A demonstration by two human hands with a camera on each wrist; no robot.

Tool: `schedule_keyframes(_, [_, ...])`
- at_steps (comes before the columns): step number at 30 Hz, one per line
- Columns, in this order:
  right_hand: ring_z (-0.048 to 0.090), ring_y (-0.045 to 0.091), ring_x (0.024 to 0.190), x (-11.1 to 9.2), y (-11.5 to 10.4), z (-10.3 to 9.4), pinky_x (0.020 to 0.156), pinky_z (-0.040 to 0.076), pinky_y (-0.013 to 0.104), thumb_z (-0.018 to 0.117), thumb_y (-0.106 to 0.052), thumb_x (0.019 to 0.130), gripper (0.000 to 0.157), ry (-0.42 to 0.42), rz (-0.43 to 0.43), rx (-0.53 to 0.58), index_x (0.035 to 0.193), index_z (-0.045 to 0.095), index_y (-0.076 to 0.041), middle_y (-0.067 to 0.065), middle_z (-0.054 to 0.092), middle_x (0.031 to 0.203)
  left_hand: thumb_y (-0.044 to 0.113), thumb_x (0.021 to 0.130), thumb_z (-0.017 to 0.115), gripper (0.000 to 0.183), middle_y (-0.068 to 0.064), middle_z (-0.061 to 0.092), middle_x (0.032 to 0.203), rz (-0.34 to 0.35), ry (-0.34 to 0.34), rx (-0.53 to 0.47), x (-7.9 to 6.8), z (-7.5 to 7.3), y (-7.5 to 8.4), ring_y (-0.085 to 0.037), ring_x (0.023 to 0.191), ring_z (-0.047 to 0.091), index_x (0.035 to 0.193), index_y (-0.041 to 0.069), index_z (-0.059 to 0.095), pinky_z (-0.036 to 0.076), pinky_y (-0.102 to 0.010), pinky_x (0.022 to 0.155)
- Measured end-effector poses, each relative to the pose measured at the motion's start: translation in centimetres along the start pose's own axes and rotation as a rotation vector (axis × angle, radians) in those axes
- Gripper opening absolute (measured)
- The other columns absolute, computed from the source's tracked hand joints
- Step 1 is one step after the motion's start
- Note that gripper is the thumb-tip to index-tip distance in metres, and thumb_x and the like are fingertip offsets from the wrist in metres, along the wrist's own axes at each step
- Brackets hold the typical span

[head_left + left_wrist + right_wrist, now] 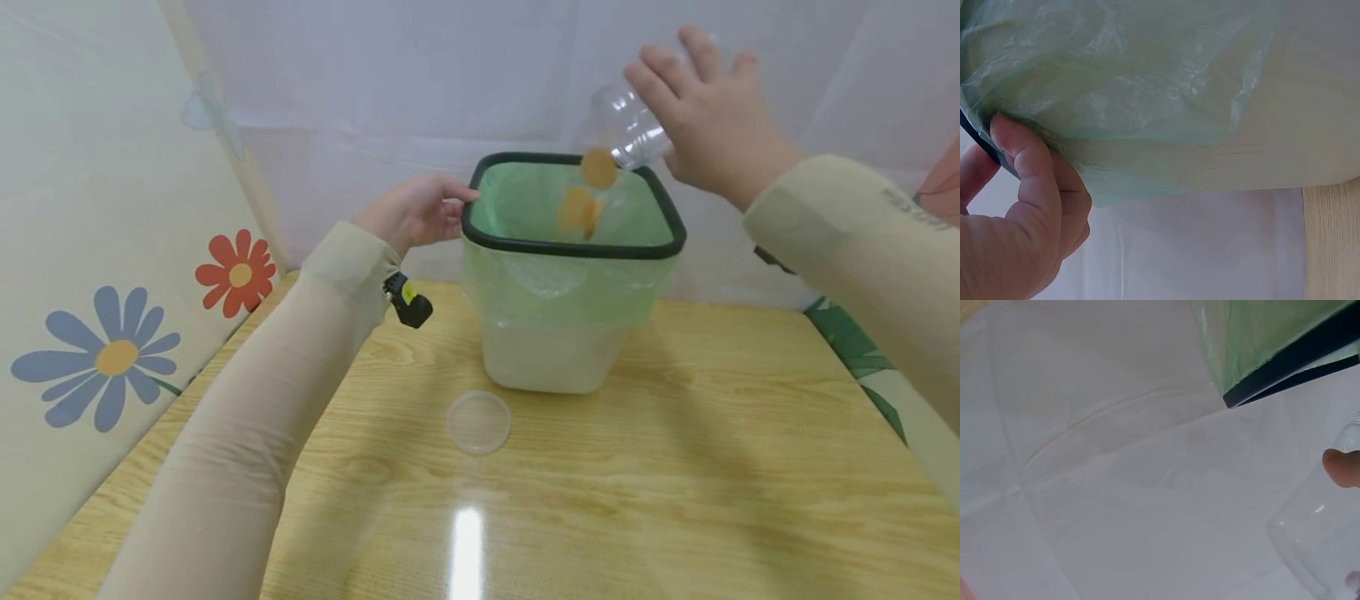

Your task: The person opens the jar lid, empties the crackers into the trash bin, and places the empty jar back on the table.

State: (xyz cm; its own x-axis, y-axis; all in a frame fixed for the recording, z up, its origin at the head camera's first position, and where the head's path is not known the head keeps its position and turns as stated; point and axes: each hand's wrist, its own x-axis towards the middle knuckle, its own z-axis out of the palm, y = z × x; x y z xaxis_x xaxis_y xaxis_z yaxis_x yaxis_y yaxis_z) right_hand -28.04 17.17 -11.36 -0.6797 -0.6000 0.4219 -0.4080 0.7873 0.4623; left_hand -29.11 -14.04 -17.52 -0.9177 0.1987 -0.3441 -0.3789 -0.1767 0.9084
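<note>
The right hand (712,125), fingers curled round the jar (626,125), holds it tilted above the far right rim of the bin (551,358); orange pieces (599,169) drop inside; the left hand (423,210) pinches the bin's left rim.

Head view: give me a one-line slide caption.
Tilted clear jar in the right grip drops orange pieces into a green-lined bin, its black rim held in the left grip.
</note>
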Motion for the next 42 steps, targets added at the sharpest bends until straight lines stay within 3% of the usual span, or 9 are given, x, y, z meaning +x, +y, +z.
schedule_keyframes(29, [0.007,0.046,0.152,-0.7,0.2,1.0,0.11,0.018,0.077,0.069,-0.005,0.09,0.088,0.011,0.017,0.037,0.159,0.015,-0.004,0.022,0.017,0.164,0.003,0.103,0.05,0.055,-0.008,0.052,0.112,0.006,0.002,0.022,0.1,-0.2,-0.2,-0.015,0.071,0.06,0.153,0.015,0.031,0.056,-0.023,0.059])
schedule_keyframes(36, [0.005,0.047,0.152,-1.1,0.3,1.0,0.109,0.016,0.078,0.066,-0.008,0.091,0.089,-0.032,0.016,0.045,0.16,0.01,-0.005,0.022,0.014,0.166,0.005,0.103,0.051,0.056,-0.009,0.053,0.106,0.017,0.008,0.026,0.1,-0.3,-0.2,-0.015,0.069,0.059,0.154,0.015,0.031,0.056,-0.024,0.059])
schedule_keyframes(42, [0.007,0.048,0.151,-1.4,0.3,1.2,0.109,0.014,0.078,0.068,-0.007,0.089,0.089,-0.017,0.032,0.059,0.159,0.013,-0.003,0.024,0.017,0.164,0.005,0.103,0.049,0.055,-0.008,0.055,0.101,0.019,-0.003,0.035,0.1,-0.3,-0.1,-0.015,0.066,0.059,0.154,0.014,0.03,0.055,-0.023,0.058])
